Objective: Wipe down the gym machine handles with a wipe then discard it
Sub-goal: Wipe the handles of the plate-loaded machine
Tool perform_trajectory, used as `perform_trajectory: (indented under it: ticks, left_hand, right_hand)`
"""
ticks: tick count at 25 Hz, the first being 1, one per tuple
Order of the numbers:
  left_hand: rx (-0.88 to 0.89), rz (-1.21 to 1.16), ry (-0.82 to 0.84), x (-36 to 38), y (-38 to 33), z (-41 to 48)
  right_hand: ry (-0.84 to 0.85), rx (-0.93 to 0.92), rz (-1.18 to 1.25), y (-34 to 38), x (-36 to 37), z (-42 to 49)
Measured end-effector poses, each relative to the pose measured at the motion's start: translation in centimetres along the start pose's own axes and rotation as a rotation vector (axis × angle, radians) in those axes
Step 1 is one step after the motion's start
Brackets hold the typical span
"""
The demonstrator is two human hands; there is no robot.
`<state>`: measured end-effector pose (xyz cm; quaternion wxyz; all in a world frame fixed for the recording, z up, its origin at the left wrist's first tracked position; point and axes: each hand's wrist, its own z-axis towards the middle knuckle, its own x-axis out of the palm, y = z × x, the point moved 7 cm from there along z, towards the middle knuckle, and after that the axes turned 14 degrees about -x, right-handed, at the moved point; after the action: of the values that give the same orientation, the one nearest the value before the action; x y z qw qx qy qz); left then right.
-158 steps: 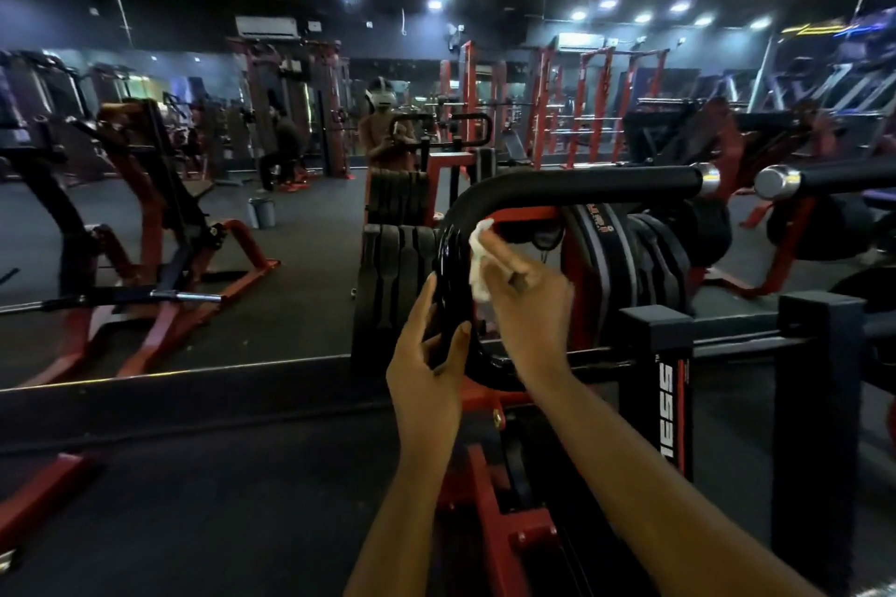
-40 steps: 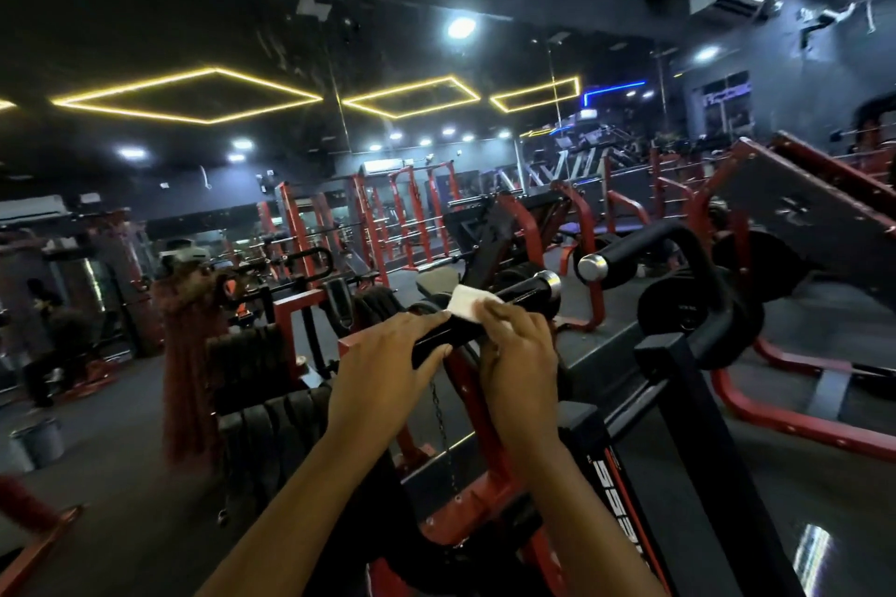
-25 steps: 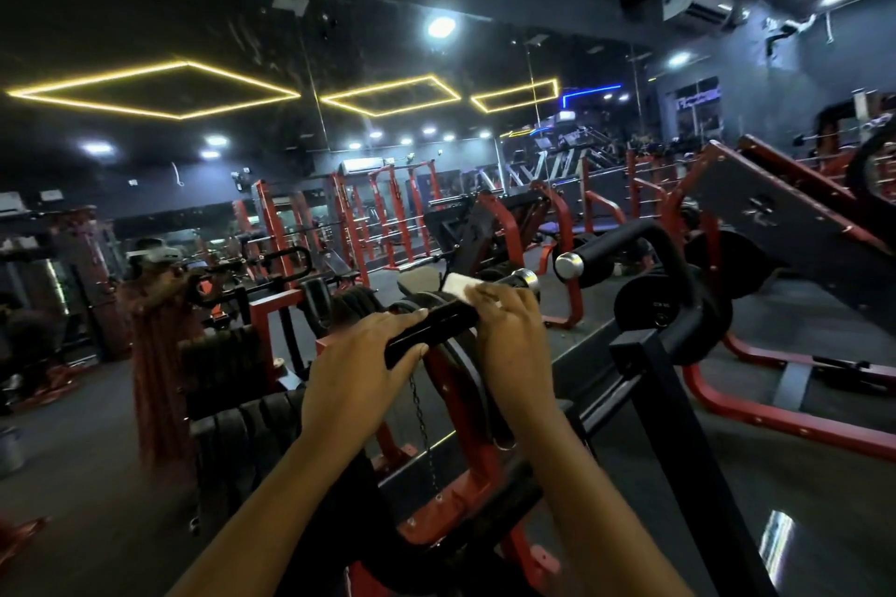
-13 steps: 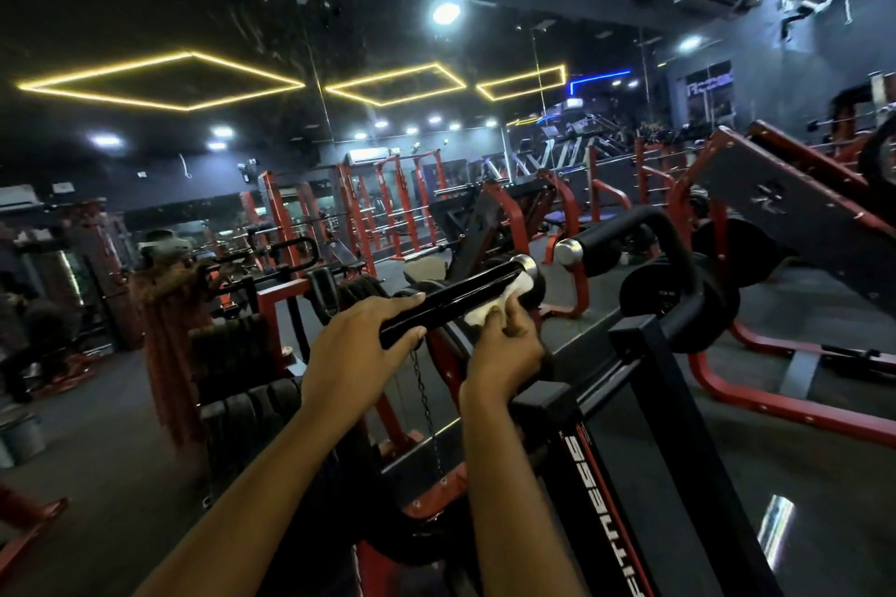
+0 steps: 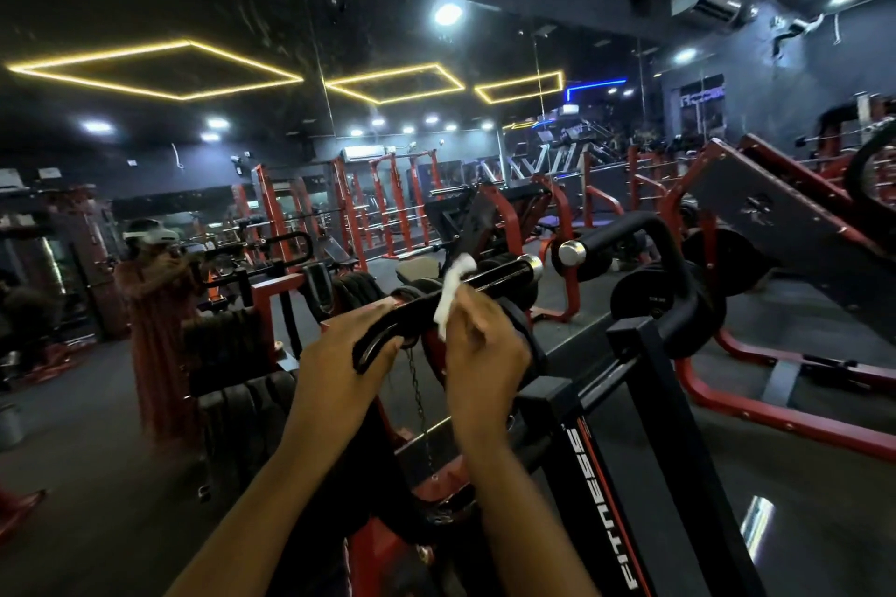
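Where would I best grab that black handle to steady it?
Grip the black handle at its near, lower end, from the left, where the left hand holds it: the bar slants up-right, and the wipe and right hand occupy its middle.

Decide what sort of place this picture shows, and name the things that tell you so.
A gym. It has rows of red racks and black weight plates, and a right hand holds a white wipe against a black handle.

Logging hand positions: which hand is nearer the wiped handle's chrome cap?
Right. The right hand pinches the wipe against the handle short of the chrome cap; the left hand grips the opposite end.
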<state>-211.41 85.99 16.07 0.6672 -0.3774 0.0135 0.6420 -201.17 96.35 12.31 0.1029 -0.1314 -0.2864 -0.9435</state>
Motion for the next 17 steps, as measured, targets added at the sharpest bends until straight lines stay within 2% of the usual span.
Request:
perform_trajectory:
  ticks: [2,4,5,7,9,12,17]
  left_hand:
    - [-0.007,-0.037,-0.024,0.0,-0.1,-0.2]
    - [-0.018,-0.056,-0.034,0.2,0.2,-0.2]
    - [-0.023,-0.068,-0.033,0.3,0.4,-0.2]
    - [-0.032,-0.075,-0.015,0.5,0.9,-0.1]
    - [-0.028,-0.067,-0.008,0.4,1.0,0.0]
    - [-0.010,-0.007,0.024,0.2,0.7,0.3]
    - [0.077,0.157,0.099,1.6,-2.4,1.5]
  right_hand:
    - [0.301,-0.268,-0.177,3.0,1.5,3.1]
    - [0.727,-0.542,-0.381,3.9,4.6,4.2]
    - [0.886,-0.648,-0.433,3.8,5.5,4.0]
    - [1.073,-0.746,-0.480,2.5,5.4,4.0]
    - [1.127,-0.667,-0.572,0.6,3.8,6.8]
    - [1.074,-0.560,-0.735,-1.4,2.0,9.8]
    - [1.087,-0.729,-0.504,0.9,3.1,5.8]
